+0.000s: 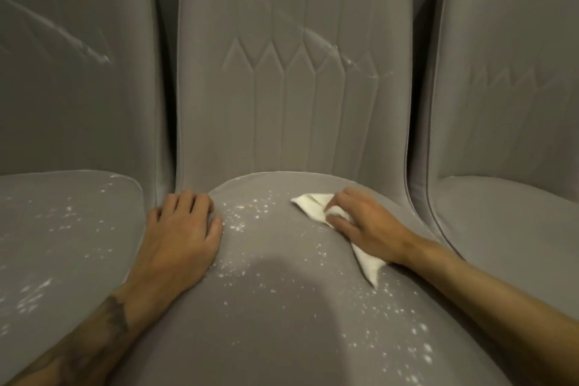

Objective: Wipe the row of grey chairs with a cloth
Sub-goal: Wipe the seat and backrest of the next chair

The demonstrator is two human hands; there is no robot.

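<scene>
The right hand lies on a white cloth, its fingers curled round a bunch of the fabric and pressing it down on the seat of the middle chair. The palm and fingers hide the cloth's middle. Only a folded corner shows past the fingertips, and a pointed tail shows under the wrist. How the thumb sits cannot be made out. The right forearm runs back from the hand to the lower right edge, where it is cut off. Across the seat from it, the left hand rests flat, palm down and holding nothing, on the seat's other edge. Its fingers are straight and close together and its thumb is spread toward the right hand. Its fingertips reach the seam below the backrest, and whether they tuck into it is unclear. A dark tattoo marks the left forearm; its pattern is too blurred to read. White specks dot the seat between the hands and nearer the person. A soft shadow lies over the seat near the wrists. Beyond the left hand is the left chair, also speckled. Beyond the right hand is the right chair. All three backrests are cut off at the top, and pale streaks cross two of them.
</scene>
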